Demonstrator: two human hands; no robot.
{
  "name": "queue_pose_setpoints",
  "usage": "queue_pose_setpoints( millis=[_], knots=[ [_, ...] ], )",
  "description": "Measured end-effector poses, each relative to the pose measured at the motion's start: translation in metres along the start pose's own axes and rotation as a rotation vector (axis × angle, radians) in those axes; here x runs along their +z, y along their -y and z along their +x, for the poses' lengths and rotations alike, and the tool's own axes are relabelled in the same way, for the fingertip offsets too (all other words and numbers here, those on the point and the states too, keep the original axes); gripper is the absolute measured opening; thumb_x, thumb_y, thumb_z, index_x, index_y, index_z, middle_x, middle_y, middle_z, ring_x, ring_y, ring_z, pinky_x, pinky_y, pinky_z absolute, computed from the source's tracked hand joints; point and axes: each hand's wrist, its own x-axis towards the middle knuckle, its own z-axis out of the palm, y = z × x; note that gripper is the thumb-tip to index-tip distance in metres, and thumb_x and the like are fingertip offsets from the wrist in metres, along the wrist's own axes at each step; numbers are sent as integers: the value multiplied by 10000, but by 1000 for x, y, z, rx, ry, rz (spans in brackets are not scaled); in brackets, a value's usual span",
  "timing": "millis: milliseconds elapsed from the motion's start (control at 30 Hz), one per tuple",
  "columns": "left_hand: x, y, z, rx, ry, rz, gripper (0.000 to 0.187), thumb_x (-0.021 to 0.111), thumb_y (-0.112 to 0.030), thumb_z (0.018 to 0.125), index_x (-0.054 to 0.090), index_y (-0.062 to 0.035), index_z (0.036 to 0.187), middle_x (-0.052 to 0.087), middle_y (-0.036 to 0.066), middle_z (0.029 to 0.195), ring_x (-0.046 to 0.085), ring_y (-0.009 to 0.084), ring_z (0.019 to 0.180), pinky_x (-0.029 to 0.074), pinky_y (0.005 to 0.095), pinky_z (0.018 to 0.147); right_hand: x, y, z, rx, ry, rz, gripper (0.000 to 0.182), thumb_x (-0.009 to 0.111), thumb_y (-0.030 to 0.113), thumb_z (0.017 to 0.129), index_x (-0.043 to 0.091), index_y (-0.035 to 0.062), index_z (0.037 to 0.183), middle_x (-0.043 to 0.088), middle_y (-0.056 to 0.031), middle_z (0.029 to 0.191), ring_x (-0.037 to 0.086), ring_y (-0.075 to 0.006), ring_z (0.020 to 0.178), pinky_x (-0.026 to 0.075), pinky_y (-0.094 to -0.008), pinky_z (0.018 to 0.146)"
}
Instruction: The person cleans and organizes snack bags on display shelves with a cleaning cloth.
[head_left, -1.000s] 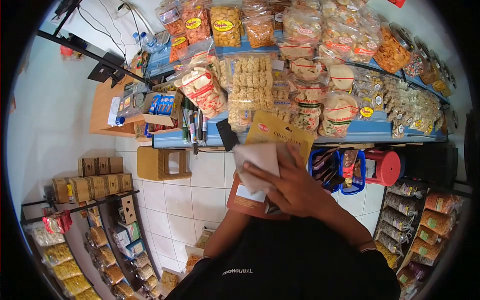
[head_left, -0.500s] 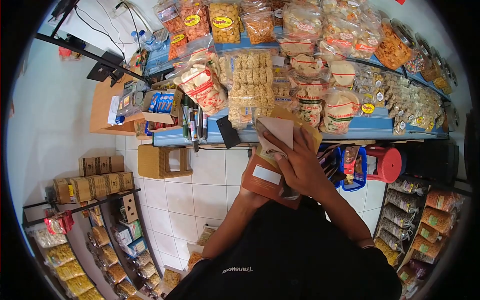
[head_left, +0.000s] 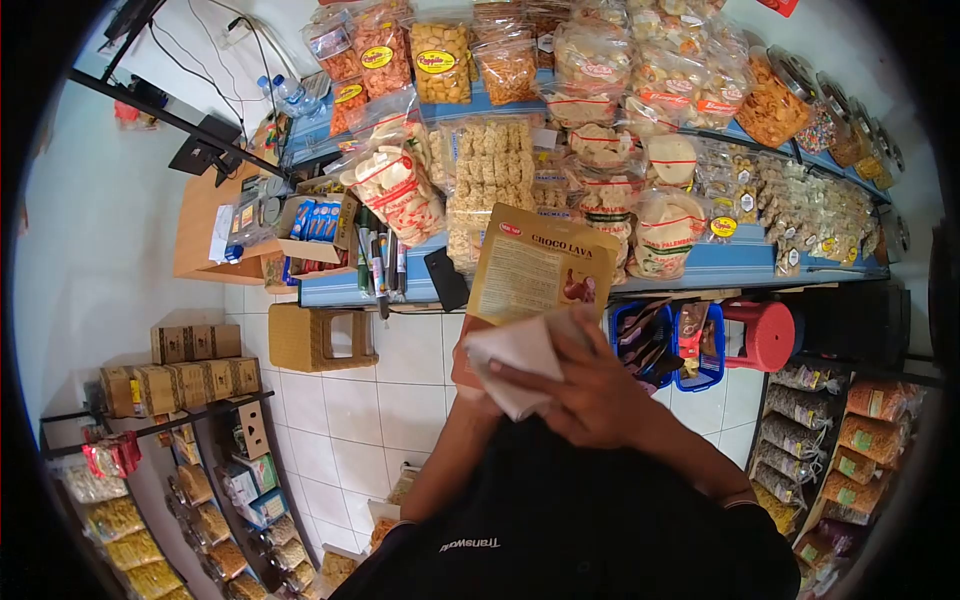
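A gold and brown pouch (head_left: 530, 270) printed "Choco Lava" is held up in front of my body, its printed face towards me. My left hand (head_left: 474, 392) grips the lower left of it, with most of the fingers hidden behind. A pale folded cloth (head_left: 512, 362) lies over the pouch's lower part. My right hand (head_left: 590, 392), slightly blurred, has its fingers closed on this cloth and presses it to the pouch. Behind the pouch, bags of crackers (head_left: 495, 165) stand on the blue-covered table.
Marker pens (head_left: 378, 262), a dark phone (head_left: 446, 280) and an open carton of packets (head_left: 315, 228) line the table's near edge. Below are a wicker stool (head_left: 295, 338), blue baskets (head_left: 712, 375) and a red stool (head_left: 768, 335). Stocked shelves stand on both sides.
My right hand has brought the cloth from the pouch's top down to its lower part. More of the printed gold face shows now, and the pouch is more upright.
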Motion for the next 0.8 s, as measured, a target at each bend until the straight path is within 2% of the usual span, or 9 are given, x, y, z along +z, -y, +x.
queue_pose_setpoints(
  millis=[67, 167, 233, 267, 367, 433, 567, 733, 800],
  knots=[
    [16, -2, -1, 122, -47, 857, 621, 423, -419, 1149, 324, -81, 1660, 494, 200, 1609, 543, 337, 1451, 491, 528, 1186, -7, -17, 3, 76, -71, -44, 578, 532, 341, 1072, 479, 283, 1645, 571, -215, 1524, 435, -426, 1509, 91, -686, 1295],
    [-18, 0, -16, 66, -221, 801, 685, 507, -415, 1118, 289, -73, 1670, 429, 203, 1659, 463, 361, 1514, 436, 537, 1233, -23, -40, 9, 232, -164, -78, 563, 513, 301, 1080, 484, 262, 1641, 585, -211, 1518, 433, -441, 1501, 82, -657, 1307],
    [-29, 10, -15, 58, -281, 167, 717, 523, -458, 1105, 295, -82, 1672, 412, 192, 1674, 440, 376, 1528, 422, 543, 1242, -28, -53, 8, 261, -201, -77, 555, 502, 287, 1084, 488, 248, 1638, 597, -218, 1502, 434, -445, 1495, 78, -645, 1312],
    [-31, 16, -18, 70, -176, 45, 763, 505, -542, 1089, 308, -95, 1675, 406, 189, 1682, 443, 388, 1525, 412, 585, 1236, -28, -57, 8, 273, -219, -77, 551, 496, 280, 1086, 491, 241, 1636, 602, -221, 1494, 435, -447, 1493, 76, -639, 1314],
    [-28, 21, -16, 31, -99, -269, 834, 464, -647, 1064, 322, -100, 1677, 400, 201, 1687, 445, 411, 1521, 403, 626, 1227, -25, -52, 5, 237, -161, -88, 585, 525, 291, 1071, 469, 241, 1651, 595, -210, 1512, 436, -440, 1494, 77, -659, 1307],
    [-20, 24, -13, 33, -186, -303, 865, 442, -687, 1052, 327, -102, 1678, 404, 202, 1687, 452, 421, 1513, 407, 630, 1224, -14, -39, 3, 193, -139, -84, 613, 550, 304, 1056, 454, 251, 1660, 583, -198, 1532, 433, -428, 1503, 76, -683, 1297],
    [-18, 25, -8, 53, -106, -159, 880, 409, -713, 1049, 330, -104, 1679, 409, 213, 1680, 456, 432, 1506, 412, 622, 1225, -2, -12, -1, 50, -68, -41, 660, 585, 331, 1035, 430, 279, 1674, 564, -177, 1559, 430, -406, 1519, 75, -730, 1273],
    [-20, 25, -14, 32, -136, -5, 875, 413, -704, 1051, 327, -100, 1678, 415, 215, 1674, 458, 433, 1505, 411, 617, 1229, 12, 2, -23, -108, -11, -2, 715, 658, 346, 957, 472, 346, 1647, 651, -73, 1449, 486, -306, 1504, 59, -720, 1292],
    [-21, 24, -15, 52, -169, 47, 874, 414, -701, 1051, 326, -98, 1678, 418, 215, 1671, 459, 433, 1504, 411, 615, 1230, 16, -3, -33, -115, -26, -38, 701, 657, 345, 947, 501, 345, 1630, 667, -73, 1419, 491, -297, 1505, 68, -726, 1290]
  ],
)
